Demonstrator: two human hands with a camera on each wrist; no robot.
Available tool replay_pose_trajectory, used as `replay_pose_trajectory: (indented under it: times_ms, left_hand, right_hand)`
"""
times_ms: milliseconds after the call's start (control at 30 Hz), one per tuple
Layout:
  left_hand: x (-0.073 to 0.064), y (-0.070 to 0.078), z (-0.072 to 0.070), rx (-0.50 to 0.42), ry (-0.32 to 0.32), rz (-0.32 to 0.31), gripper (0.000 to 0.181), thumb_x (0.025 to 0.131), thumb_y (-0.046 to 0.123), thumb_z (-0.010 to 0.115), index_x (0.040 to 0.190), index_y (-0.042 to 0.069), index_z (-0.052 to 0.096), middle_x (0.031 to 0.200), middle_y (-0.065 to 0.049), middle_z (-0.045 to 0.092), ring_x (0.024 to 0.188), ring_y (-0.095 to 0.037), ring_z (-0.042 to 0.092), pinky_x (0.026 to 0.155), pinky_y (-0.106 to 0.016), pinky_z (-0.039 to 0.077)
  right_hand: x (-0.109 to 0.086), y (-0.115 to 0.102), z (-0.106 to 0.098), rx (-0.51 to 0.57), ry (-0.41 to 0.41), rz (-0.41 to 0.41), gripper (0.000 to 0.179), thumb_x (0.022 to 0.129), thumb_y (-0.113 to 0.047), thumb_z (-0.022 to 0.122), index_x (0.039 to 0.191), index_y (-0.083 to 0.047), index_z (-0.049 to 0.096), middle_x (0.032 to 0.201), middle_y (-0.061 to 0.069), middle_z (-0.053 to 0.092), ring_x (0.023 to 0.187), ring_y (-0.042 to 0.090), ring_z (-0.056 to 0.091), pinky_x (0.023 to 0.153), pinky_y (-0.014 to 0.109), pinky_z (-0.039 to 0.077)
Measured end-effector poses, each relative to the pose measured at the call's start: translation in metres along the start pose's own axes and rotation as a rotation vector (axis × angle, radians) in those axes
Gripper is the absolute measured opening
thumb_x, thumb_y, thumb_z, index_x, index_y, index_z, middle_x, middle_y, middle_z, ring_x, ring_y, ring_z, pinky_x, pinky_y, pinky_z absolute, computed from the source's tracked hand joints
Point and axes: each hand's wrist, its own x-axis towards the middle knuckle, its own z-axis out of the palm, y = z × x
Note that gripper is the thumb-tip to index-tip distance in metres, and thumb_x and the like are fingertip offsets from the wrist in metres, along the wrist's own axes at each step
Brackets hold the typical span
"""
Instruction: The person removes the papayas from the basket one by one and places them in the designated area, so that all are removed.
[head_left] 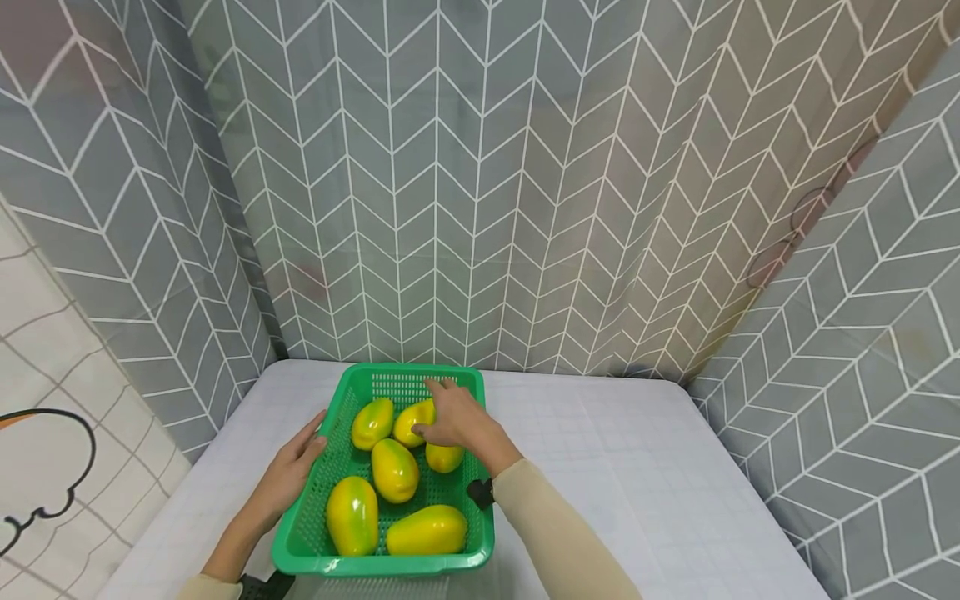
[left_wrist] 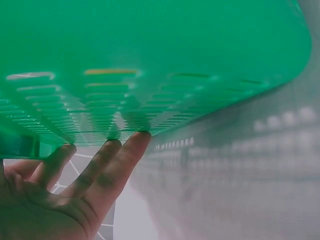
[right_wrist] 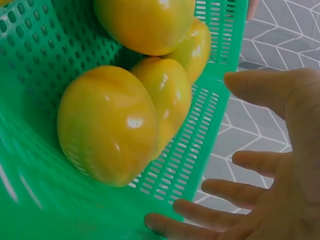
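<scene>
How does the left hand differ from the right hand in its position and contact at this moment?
Place: the left hand is outside the green basket, at its left side; the right hand is over the inside, above the yellow fruits.
Contact: the left hand's fingertips touch the basket's outer side; the right hand's fingers are apart from the fruits.
Shared: neither hand grips a fruit.
</scene>
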Motion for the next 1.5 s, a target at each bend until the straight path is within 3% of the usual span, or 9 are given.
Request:
replay_pose_trajectory:
  times_ms: [100,433,733,933,1200,1400,1500]
  left_hand:
    - [0.000,0.000,0.000,-0.003,0.003,0.002,0.063,0.118,0.037,0.034,0.170,0.007,0.018,0.162,-0.034,0.043,0.143,-0.050,0.052,0.107,-0.054,0.055]
    - [0.000,0.001,-0.001,-0.006,0.006,-0.011,0.062,0.118,0.036,0.034,0.171,0.008,0.017,0.161,-0.034,0.043,0.142,-0.048,0.053,0.106,-0.050,0.055]
    - [0.001,0.000,0.001,-0.022,-0.007,-0.016,0.063,0.118,0.037,0.033,0.171,0.009,0.016,0.167,-0.032,0.035,0.151,-0.053,0.040,0.117,-0.068,0.042]
    - [0.002,0.000,0.002,-0.017,-0.002,-0.011,0.062,0.118,0.037,0.033,0.171,0.007,0.017,0.166,-0.033,0.036,0.150,-0.053,0.043,0.116,-0.066,0.045]
    - [0.000,0.000,0.002,-0.012,0.004,-0.009,0.062,0.118,0.036,0.033,0.170,0.007,0.018,0.164,-0.033,0.039,0.149,-0.053,0.044,0.116,-0.066,0.044]
    - [-0.001,0.000,0.002,-0.004,0.015,-0.022,0.062,0.118,0.037,0.033,0.170,0.007,0.018,0.161,-0.034,0.043,0.146,-0.052,0.048,0.115,-0.066,0.046]
    - [0.000,0.000,0.002,-0.009,0.017,-0.025,0.062,0.118,0.037,0.034,0.170,0.008,0.018,0.160,-0.034,0.045,0.144,-0.050,0.050,0.113,-0.062,0.049]
  right_hand:
    - [0.003,0.000,0.002,0.002,-0.021,0.013,0.086,0.096,-0.045,0.076,0.165,-0.013,0.037,0.169,0.019,0.040,0.154,0.041,0.044,0.121,0.056,0.045]
    - [0.012,0.001,0.010,0.011,-0.080,0.057,0.083,0.094,-0.034,0.079,0.163,-0.009,0.040,0.166,0.020,0.045,0.153,0.039,0.046,0.122,0.053,0.044]
    - [0.015,0.003,0.014,0.015,-0.110,0.094,0.084,0.090,-0.036,0.085,0.158,-0.005,0.044,0.153,0.021,0.056,0.140,0.037,0.057,0.114,0.049,0.052]
    - [0.015,0.003,0.019,0.040,-0.127,0.111,0.086,0.089,-0.036,0.087,0.158,-0.005,0.044,0.154,0.020,0.055,0.138,0.036,0.058,0.115,0.049,0.051]
    - [0.016,0.002,0.027,0.021,-0.136,0.130,0.077,0.085,-0.035,0.091,0.146,-0.006,0.055,0.138,0.016,0.064,0.118,0.030,0.065,0.104,0.045,0.058]
    - [0.014,-0.001,0.026,0.011,-0.174,0.158,0.082,0.085,-0.037,0.091,0.150,-0.005,0.052,0.149,0.018,0.059,0.127,0.032,0.063,0.109,0.046,0.055]
    - [0.013,-0.002,0.026,-0.005,-0.188,0.165,0.078,0.085,-0.038,0.091,0.146,-0.004,0.056,0.149,0.019,0.059,0.122,0.030,0.065,0.107,0.044,0.057]
